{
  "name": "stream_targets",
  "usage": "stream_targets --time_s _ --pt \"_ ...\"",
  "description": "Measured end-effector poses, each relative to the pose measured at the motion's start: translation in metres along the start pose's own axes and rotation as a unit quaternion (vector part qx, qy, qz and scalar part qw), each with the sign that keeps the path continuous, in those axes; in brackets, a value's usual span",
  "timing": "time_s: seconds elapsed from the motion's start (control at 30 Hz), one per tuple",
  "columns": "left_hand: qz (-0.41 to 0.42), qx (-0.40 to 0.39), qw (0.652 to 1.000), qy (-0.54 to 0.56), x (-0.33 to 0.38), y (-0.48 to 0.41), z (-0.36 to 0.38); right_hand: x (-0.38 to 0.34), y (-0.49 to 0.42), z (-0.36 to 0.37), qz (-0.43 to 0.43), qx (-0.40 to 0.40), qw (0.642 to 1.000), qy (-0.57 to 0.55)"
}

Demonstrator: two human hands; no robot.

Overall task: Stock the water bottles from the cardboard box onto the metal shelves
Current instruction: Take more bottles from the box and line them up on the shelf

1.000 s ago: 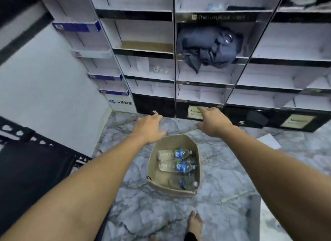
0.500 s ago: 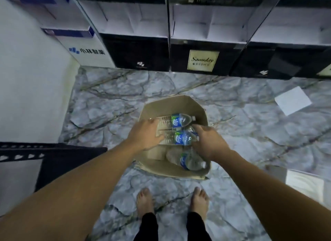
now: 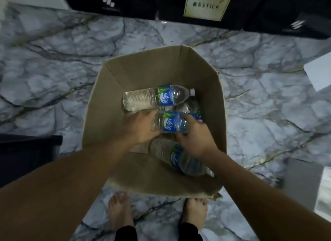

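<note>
An open cardboard box (image 3: 111, 90) stands on the marble floor straight below me. Inside lie clear water bottles with blue labels. The far bottle (image 3: 143, 99) lies on its side, untouched. The middle bottle (image 3: 168, 123) is held at both ends: my left hand (image 3: 139, 129) wraps its base and my right hand (image 3: 194, 135) grips its neck end. A third bottle (image 3: 180, 158) lies near the front wall, partly under my right wrist. Another bottle is half hidden behind my right hand. Only the black base of the shelves (image 3: 129, 2) shows at the top.
My bare feet (image 3: 120, 215) stand just in front of the box. A cream sign (image 3: 206, 4) sits on the shelf base. White paper (image 3: 318, 72) lies on the floor at right, a dark object (image 3: 26, 156) at left, a pale panel (image 3: 322, 192) at lower right.
I have bent closer over the box and the shelves have slid out of view. Both hands went from above the box down into it and closed on the middle bottle.
</note>
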State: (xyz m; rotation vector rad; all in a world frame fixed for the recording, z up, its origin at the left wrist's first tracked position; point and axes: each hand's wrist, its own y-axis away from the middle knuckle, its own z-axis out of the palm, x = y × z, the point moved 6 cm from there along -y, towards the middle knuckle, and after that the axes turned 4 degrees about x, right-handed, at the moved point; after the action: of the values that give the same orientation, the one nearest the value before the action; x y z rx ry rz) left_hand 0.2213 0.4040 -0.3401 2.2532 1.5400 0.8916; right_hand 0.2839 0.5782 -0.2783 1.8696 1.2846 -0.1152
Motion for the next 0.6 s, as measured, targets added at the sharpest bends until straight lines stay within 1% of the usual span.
stream_targets --time_s 0.13,0.27,0.33,0.53,0.6 --pt "0.025 0.013 0.999 0.016 0.001 -0.028 0.021 0.014 -0.019 0.013 0.016 -0.004 1.000 -0.020" --pt "0.050 -0.017 0.998 0.019 -0.002 -0.045 0.051 0.028 -0.029 0.020 0.029 -0.003 1.000 -0.011" --pt "0.051 -0.027 0.998 -0.003 -0.005 -0.048 0.063 0.032 -0.031 0.023 0.030 -0.001 1.000 -0.009" --pt "0.070 0.001 0.997 -0.045 -0.007 -0.052 0.073 0.036 -0.036 0.026 0.031 0.013 0.999 -0.003" --pt "0.080 -0.003 0.995 -0.058 -0.010 -0.058 0.078 0.039 -0.039 0.026 0.035 0.025 0.999 -0.008"
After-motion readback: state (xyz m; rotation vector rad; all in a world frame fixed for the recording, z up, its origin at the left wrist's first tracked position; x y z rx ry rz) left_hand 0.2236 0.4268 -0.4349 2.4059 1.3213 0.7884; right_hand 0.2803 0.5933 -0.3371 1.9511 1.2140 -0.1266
